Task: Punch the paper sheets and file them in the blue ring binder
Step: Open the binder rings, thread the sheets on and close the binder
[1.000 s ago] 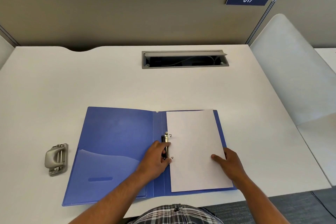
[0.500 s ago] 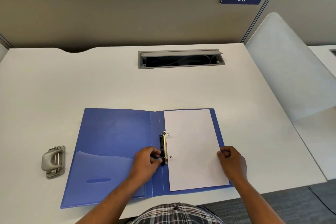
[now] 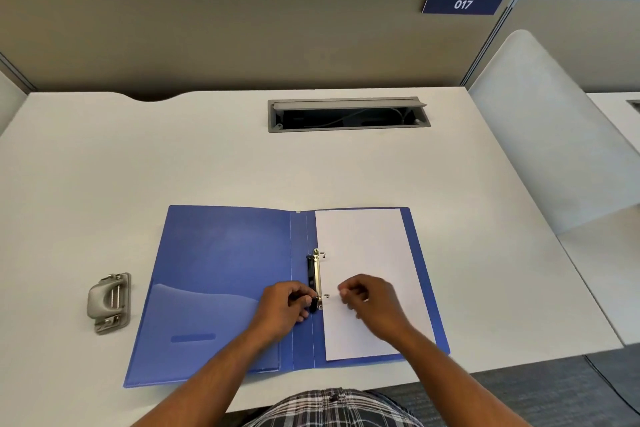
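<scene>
The blue ring binder (image 3: 221, 274) lies open and flat on the white desk. White paper sheets (image 3: 363, 246) rest on its right half, threaded on the two metal rings of the ring mechanism (image 3: 316, 270) beside the spine. My left hand (image 3: 284, 308) pinches the black lever at the near end of that mechanism. My right hand (image 3: 370, 302) hovers over the lower left part of the sheets, fingers curled, close to the near ring, holding nothing. A grey hole punch (image 3: 109, 302) sits left of the binder.
The white desk (image 3: 173, 156) has an open grey cable tray (image 3: 348, 114) set into its far middle. A grey partition wall with a "017" sign (image 3: 462, 3) stands behind. A white divider panel (image 3: 554, 135) rises along the right edge.
My right hand has moved left from the sheets' right edge to the near ring. My left hand has stayed on the black lever.
</scene>
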